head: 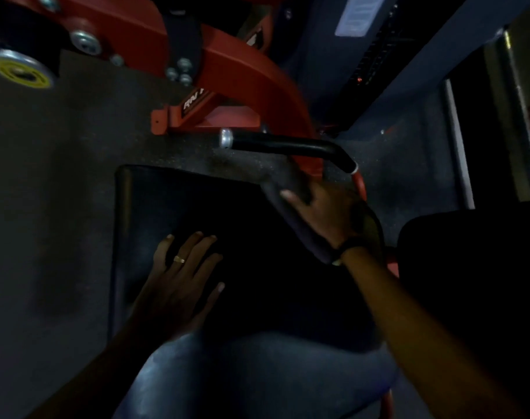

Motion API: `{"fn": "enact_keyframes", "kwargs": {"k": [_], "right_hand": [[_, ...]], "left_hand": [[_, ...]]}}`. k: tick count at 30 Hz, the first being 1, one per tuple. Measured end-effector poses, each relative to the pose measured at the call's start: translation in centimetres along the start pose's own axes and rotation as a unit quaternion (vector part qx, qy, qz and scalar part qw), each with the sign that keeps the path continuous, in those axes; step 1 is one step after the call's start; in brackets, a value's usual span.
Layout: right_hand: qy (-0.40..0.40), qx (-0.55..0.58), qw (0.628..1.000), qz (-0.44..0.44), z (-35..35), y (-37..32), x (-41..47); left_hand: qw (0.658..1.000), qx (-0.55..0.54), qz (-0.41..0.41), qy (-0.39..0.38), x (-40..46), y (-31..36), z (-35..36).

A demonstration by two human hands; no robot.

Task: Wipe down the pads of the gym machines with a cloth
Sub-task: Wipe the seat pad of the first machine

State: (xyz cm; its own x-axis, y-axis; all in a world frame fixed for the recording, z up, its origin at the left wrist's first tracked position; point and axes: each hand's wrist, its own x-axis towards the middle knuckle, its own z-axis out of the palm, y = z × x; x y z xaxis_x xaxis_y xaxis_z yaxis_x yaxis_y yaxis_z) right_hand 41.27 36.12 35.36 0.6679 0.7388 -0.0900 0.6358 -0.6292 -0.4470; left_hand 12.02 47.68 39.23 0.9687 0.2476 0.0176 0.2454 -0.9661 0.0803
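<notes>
A black seat pad (173,207) of a red gym machine fills the middle of the view. My left hand (182,276), a ring on one finger, lies flat on the pad's left part with its fingers straight and spread. At the pad's right edge my right hand (324,213) holds a grey cloth (291,219), which is blurred and runs in a band under the hand from the pad's far right corner toward my wrist. Most of the right hand's fingers are hidden in the dark.
The red machine frame (242,77) rises beyond the pad. A black handle (288,145) with a chrome end cap juts out just above my right hand. A disc with a yellow hub (23,71) is at top left. A second black pad (469,252) is on the right, and my jeans-clad knee (257,376) is below.
</notes>
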Motion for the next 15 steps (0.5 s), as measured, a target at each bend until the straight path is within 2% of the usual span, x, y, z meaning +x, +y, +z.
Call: {"fn": "enact_keyframes", "kwargs": {"k": [3,5,9,15], "right_hand": [[-0.022,-0.059,0.990,0.124,-1.7,4.5,-0.1],[-0.020,-0.034,0.993,0.115,-1.3,3.6,0.6],[-0.027,0.046,0.998,-0.019,0.3,-2.3,1.5],[0.003,0.070,0.977,-0.199,5.6,-17.0,4.8]], "left_hand": [[1.000,0.018,-0.001,-0.001,-0.1,-0.1,0.3],[0.999,0.032,-0.007,0.001,-0.3,-0.2,0.5],[1.000,0.028,-0.009,-0.003,-0.5,-0.1,0.8],[1.000,0.024,-0.001,-0.011,-0.3,-0.2,0.5]]}}
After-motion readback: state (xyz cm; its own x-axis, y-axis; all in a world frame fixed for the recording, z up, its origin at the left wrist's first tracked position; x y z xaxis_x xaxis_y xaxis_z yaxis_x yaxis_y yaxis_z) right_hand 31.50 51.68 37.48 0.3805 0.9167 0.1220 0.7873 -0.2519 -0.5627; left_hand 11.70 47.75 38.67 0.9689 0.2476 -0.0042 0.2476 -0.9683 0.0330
